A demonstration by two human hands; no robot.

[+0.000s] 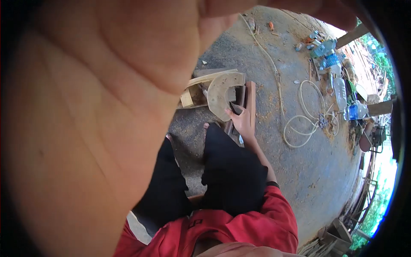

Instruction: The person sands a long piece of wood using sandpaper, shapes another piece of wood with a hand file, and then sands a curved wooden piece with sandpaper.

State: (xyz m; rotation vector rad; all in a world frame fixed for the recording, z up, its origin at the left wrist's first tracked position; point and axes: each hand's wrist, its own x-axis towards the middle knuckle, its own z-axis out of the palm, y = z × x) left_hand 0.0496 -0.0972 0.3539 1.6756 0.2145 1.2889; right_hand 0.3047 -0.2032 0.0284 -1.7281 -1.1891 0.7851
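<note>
My left hand [124,81] is raised right in front of the camera, its palm filling the left side. Its fingers stretch along the top edge, partly cut off, and nothing shows in them. Lower down, my right hand [242,122] grips the lower end of a flat, C-shaped wooden piece [219,95]. A small dark shape shows by its fingers; I cannot tell what it is. The curved piece rests over wooden parts, including a light block [186,98] and a long reddish-brown wooden bar [251,105] beside my right hand.
A pale hose [305,132] lies coiled on the grey floor [295,180] to the right. Several plastic bottles [339,92] stand or lie near wooden posts [381,108]. Scrap wood [334,240] is piled at the lower right. My knees [231,167] are close to the wooden parts.
</note>
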